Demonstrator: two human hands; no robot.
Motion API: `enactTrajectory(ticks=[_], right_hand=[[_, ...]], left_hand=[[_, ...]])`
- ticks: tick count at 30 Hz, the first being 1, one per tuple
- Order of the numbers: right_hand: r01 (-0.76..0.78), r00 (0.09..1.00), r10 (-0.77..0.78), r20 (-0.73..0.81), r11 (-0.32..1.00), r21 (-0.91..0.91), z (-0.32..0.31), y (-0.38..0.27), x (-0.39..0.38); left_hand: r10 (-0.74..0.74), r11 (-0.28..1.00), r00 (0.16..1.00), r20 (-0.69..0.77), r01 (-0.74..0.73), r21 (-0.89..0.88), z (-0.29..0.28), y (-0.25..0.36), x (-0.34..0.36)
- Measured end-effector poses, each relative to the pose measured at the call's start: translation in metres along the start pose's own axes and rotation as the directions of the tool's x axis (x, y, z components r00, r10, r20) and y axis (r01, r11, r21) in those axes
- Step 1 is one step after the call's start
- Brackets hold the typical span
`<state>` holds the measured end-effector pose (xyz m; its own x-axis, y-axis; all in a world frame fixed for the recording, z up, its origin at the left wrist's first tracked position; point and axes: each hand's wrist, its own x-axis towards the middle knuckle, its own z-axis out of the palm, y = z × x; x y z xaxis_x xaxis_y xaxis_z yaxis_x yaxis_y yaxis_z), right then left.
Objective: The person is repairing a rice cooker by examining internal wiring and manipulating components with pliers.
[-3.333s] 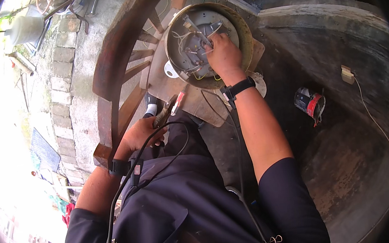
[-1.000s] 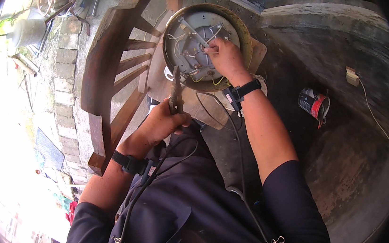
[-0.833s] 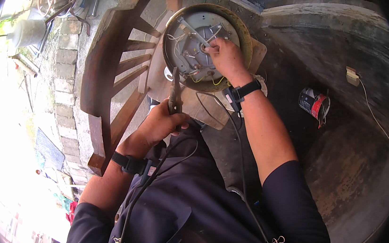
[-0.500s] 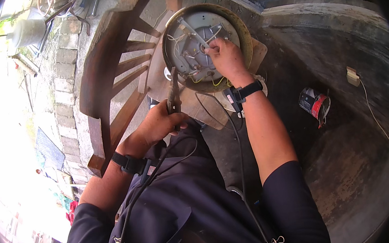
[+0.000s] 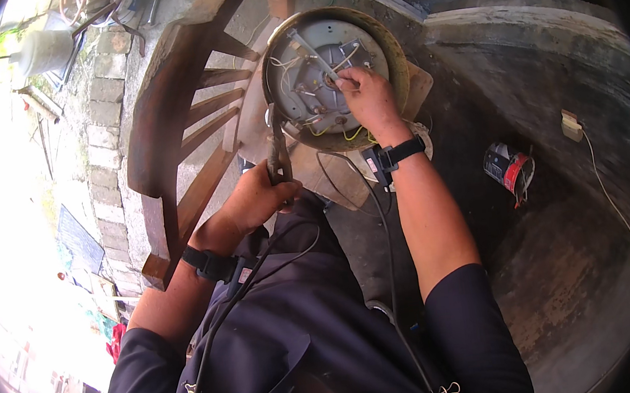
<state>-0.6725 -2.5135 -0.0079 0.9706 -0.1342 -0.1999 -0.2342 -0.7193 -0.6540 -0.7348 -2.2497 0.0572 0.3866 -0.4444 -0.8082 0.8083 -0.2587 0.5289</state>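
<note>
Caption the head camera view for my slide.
Left grip on dark pliers, right grip at the grey bar inside a round wired housing on a wooden chair.

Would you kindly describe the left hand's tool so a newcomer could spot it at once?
Find the round metal drum near the picture's top. Near its lower-left edge, the left hand holds the tool, jutting up the picture. It is dark and slender, unlike the pale grey strip by the right hand.

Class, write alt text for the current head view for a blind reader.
A person's right hand is at a grey bar inside an open, round appliance with exposed wires; the left hand holds a dark, plier-like tool.
</note>
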Motion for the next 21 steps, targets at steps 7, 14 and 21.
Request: enactTrajectory(ticks=[7, 14, 21], right_hand=[[-0.157, 0.987, 0.157, 0.026, 0.987, 0.020, 0.002, -0.007, 0.001], [-0.136, 0.990, 0.137, 0.035, 0.990, -0.027, 0.000, -0.009, 0.003], [-0.028, 0.998, 0.021, -0.053, 0.992, -0.121, 0.001, -0.006, 0.001]], left_hand=[[-0.027, 1.000, 0.999, 0.019, 0.027, 0.001, 0.002, 0.005, -0.001], [-0.037, 0.999, 0.999, 0.015, 0.037, -0.026, 0.003, 0.006, -0.003], [-0.049, 0.999, 0.998, 0.028, 0.049, -0.005, 0.001, 0.006, -0.005]])
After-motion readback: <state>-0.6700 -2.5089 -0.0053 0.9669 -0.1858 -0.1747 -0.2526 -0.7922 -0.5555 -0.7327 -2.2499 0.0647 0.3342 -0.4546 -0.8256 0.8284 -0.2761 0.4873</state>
